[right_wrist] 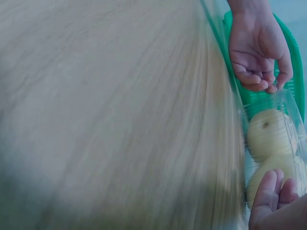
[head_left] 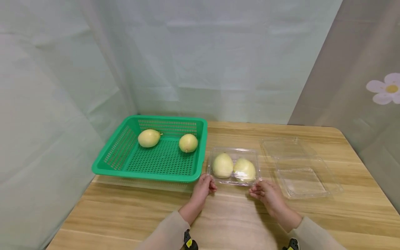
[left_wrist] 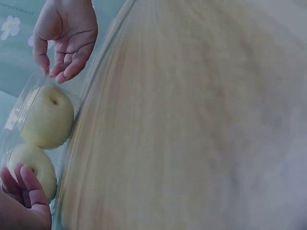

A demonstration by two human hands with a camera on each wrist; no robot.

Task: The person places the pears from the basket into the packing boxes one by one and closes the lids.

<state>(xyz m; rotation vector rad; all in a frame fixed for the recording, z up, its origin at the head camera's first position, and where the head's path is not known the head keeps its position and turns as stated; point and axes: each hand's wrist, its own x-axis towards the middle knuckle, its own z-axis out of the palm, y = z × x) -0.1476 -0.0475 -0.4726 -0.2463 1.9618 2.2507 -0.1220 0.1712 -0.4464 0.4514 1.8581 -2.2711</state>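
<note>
A clear plastic box sits on the wooden table and holds two pale yellow pears. My left hand is at its near left corner, fingers loosely curled, with the fingertips at the rim. At the near right corner is my right hand, also loosely curled. The left wrist view shows the right hand just off the box's corner, with nothing between thumb and fingers. In the right wrist view the left hand is curled beside the box edge, apart from the pears.
A green slotted basket stands left of the box and holds two more pears. An open, empty clear clamshell lies to the right. Curtains hang close behind and to the left of the table.
</note>
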